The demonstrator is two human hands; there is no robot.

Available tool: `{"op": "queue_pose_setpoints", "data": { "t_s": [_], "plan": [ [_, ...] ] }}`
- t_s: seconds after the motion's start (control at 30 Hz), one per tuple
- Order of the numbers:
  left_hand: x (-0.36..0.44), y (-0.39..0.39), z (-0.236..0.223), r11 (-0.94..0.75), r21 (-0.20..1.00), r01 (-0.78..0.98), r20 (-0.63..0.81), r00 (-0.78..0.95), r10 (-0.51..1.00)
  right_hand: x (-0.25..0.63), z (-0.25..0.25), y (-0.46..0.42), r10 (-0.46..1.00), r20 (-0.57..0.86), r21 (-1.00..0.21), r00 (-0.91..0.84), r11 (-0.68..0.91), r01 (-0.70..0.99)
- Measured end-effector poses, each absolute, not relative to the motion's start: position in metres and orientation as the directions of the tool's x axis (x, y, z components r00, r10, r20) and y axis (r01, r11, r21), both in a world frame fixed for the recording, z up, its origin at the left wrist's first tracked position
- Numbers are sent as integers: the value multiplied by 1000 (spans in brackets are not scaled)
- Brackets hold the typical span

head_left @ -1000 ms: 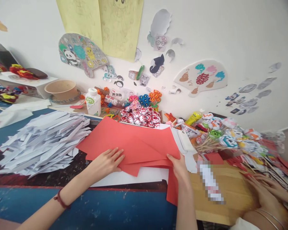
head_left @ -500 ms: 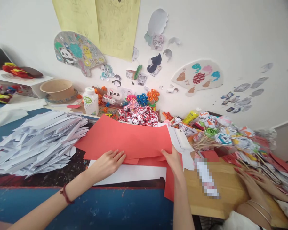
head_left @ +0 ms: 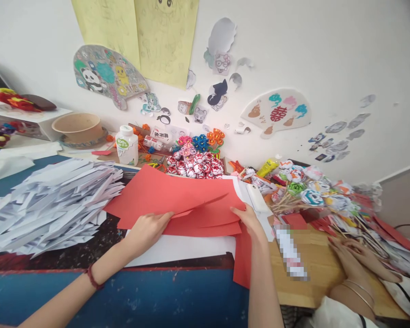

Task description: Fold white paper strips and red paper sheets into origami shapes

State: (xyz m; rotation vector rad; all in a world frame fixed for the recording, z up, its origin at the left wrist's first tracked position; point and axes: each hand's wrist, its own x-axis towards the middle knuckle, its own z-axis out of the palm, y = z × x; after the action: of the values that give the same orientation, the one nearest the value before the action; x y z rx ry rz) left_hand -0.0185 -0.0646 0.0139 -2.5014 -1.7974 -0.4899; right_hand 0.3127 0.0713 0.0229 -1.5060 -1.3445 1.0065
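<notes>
Several red paper sheets (head_left: 177,191) lie overlapping on white paper (head_left: 191,250) in front of me. My left hand (head_left: 152,230) is closed on the near edge of the top sheet, which is lifted there and curls over, its right corner free. At the right edge of the stack is my right hand (head_left: 251,223), its thumb on the upper face and its other fingers partly hidden at the edge; it appears to grip the lower red sheets. Another red piece (head_left: 241,264) hangs down beside my right wrist.
A big pile of folded white paper strips (head_left: 54,205) lies left. Behind stand a white bottle (head_left: 127,146) and red-and-white paper flowers (head_left: 196,164). Paper flowers on sticks (head_left: 310,196) lie right, near a co-worker's hands (head_left: 358,259) on a wooden board (head_left: 317,291).
The top red sheet's right part has come loose from my right hand, and its near edge is lifted in my left hand. My left fingers have closed into a pinch.
</notes>
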Motion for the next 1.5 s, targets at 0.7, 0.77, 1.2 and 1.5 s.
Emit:
{"op": "queue_pose_setpoints", "data": {
  "t_s": [0.7,0.77,1.2,1.5],
  "plan": [
    [-12,-46,53,-217,592,776,460,-105,882,261,17,54,987,-102,-991,-123,-90,98],
    [-9,-46,50,-232,568,790,469,-79,879,249,6,50,994,-78,-989,-76,-68,131],
    [-7,-60,23,-142,325,935,602,-89,794,243,19,34,955,251,-774,161,98,625],
    [-1,-68,48,-136,128,982,746,-5,665,229,8,5,999,33,-833,24,14,554]
  ]
}}
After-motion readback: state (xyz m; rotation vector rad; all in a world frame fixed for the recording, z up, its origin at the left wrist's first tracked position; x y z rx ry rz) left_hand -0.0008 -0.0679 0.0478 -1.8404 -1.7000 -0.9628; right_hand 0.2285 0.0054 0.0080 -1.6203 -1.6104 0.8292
